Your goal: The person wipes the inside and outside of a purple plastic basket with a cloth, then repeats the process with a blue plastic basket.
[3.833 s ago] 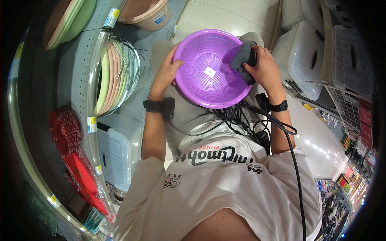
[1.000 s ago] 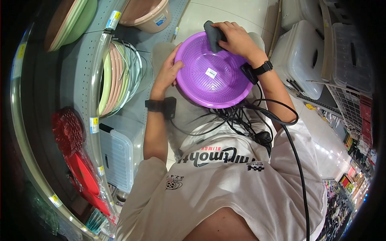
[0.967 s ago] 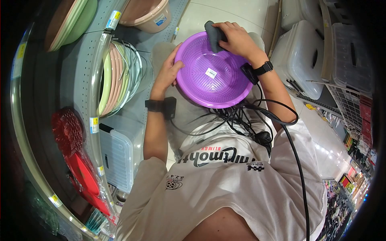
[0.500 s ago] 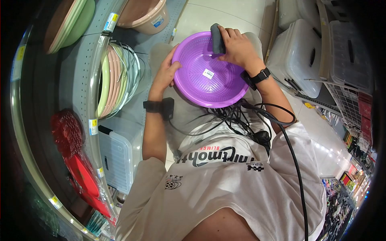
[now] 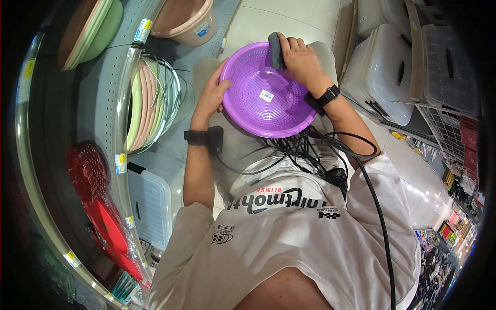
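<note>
Head view, cloth [image 5: 276, 52] at purple basket [image 5: 242, 103], cables [image 5: 295, 155] beside

Behind the rim of the purple basket [image 5: 243, 98], most fingers of my left hand [image 5: 210, 96] are hidden; my right hand [image 5: 302, 62] covers part of the grey cloth [image 5: 276, 50]. Print on the white label [image 5: 266, 96] is too small to read. The top edge crops the pink tub [image 5: 181, 35]; the bottom, the black cable [image 5: 388, 253].
</note>
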Motion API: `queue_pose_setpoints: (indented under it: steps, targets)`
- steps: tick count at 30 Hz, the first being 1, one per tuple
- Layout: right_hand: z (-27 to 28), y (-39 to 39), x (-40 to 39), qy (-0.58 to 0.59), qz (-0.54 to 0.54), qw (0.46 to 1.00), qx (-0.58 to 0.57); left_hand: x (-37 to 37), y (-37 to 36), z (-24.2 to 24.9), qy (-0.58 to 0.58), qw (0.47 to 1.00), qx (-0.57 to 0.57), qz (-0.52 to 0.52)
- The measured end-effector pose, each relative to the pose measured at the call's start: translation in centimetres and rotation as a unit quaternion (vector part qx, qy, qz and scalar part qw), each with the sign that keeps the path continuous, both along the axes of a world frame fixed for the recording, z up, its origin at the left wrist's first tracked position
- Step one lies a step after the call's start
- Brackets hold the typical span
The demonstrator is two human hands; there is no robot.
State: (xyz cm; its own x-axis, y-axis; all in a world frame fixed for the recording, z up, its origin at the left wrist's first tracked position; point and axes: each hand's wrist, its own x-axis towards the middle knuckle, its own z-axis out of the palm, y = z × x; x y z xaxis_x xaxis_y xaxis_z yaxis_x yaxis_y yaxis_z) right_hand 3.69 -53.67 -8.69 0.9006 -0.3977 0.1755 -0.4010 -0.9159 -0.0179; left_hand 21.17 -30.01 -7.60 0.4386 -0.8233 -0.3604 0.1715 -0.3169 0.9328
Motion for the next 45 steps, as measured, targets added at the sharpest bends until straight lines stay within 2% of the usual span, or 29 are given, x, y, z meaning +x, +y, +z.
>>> queue_pose_setpoints:
  steps: [8,11,13,17,22,24,26,30,33,35,36,39,43,45]
  targets:
    - [1.0,0.1,-0.6,-0.027,-0.006,0.999,0.037,0.0,0.3,-0.2,0.005,1.0,-0.009,0.002]
    - [1.8,-0.2,-0.9,-0.064,0.002,0.996,0.059,0.0,0.4,-0.4,0.004,1.0,-0.005,-0.003]
    - [2.9,0.3,-1.3,-0.146,0.011,0.984,0.103,0.1,0.4,-1.5,0.009,0.999,-0.042,0.006]
    - [5.2,2.3,-1.3,-0.164,0.012,0.982,0.091,0.1,0.1,-1.7,0.001,0.998,-0.061,-0.001]
    - [3.2,3.9,-0.3,-0.071,0.117,0.977,0.163,-0.1,0.1,-0.4,0.014,0.999,-0.035,-0.006]
    - [2.0,5.2,0.1,-0.039,0.118,0.974,0.189,-0.1,0.2,-0.1,0.014,0.999,-0.03,-0.009]
    - [-0.5,6.4,0.7,0.192,0.109,0.941,0.255,-0.2,0.3,-0.1,0.015,1.0,-0.025,-0.009]
    - [-0.6,8.2,1.4,0.139,0.071,0.964,0.214,-0.1,0.7,-0.6,0.007,0.999,-0.032,0.001]
    - [0.9,7.9,1.7,0.205,0.084,0.941,0.255,0.0,0.6,-0.4,0.011,0.999,-0.038,-0.001]
    - [2.9,8.2,1.6,0.286,0.108,0.898,0.318,0.0,0.6,-0.4,0.012,0.999,-0.038,0.0]
    - [3.0,8.4,1.3,0.287,0.108,0.897,0.318,0.0,0.6,-0.5,0.008,0.999,-0.04,0.002]
    - [3.4,9.0,0.4,0.312,0.139,0.845,0.411,0.1,0.6,-0.9,0.003,0.999,-0.048,0.002]
    - [3.9,9.5,-0.1,0.337,0.148,0.848,0.381,0.1,0.6,-0.5,0.012,0.998,-0.057,0.0]
    - [5.1,9.1,-0.7,0.308,0.162,0.847,0.403,0.1,0.6,-0.3,0.013,0.999,-0.051,0.0]
